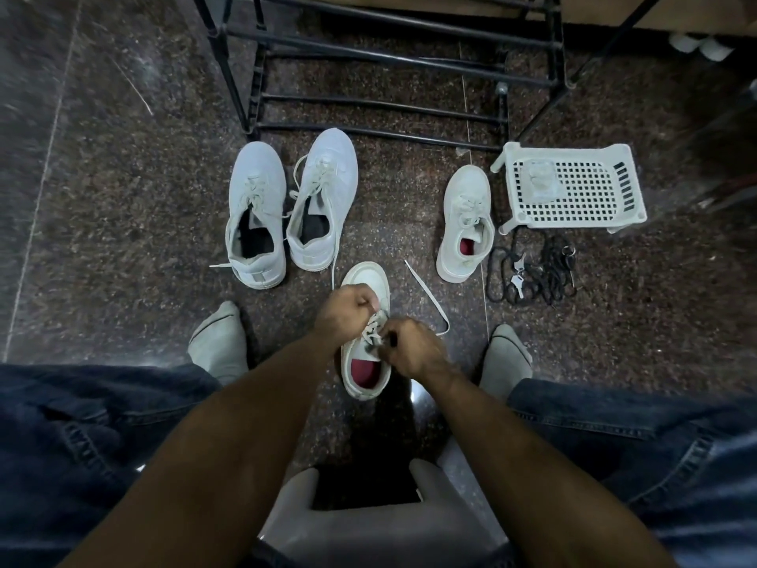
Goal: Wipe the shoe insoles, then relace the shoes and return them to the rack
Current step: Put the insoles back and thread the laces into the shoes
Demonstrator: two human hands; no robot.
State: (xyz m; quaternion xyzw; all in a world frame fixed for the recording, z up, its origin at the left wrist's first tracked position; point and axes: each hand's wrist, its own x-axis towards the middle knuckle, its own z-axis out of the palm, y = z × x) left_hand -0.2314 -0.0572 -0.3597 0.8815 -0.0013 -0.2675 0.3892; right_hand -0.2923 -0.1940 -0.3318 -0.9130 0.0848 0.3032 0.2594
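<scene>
A white shoe with a red insole [366,375] lies on the floor between my feet, toe pointing away. My left hand [343,313] pinches its white lace [430,299] over the eyelets. My right hand [411,349] pinches the lace at the tongue. One loose lace end trails right, another runs up to the left. Its laced mate [465,223] stands to the right. A larger white pair, left shoe [256,215] and right shoe [323,198], stands further left. The black shoe rack [381,75] stands behind.
A white perforated plastic stand [573,186] with a crumpled cloth [540,178] on it sits at the right. Black laces with keys [532,272] lie on the floor before it. I sit on a grey stool [368,522], socked feet on the dark granite floor.
</scene>
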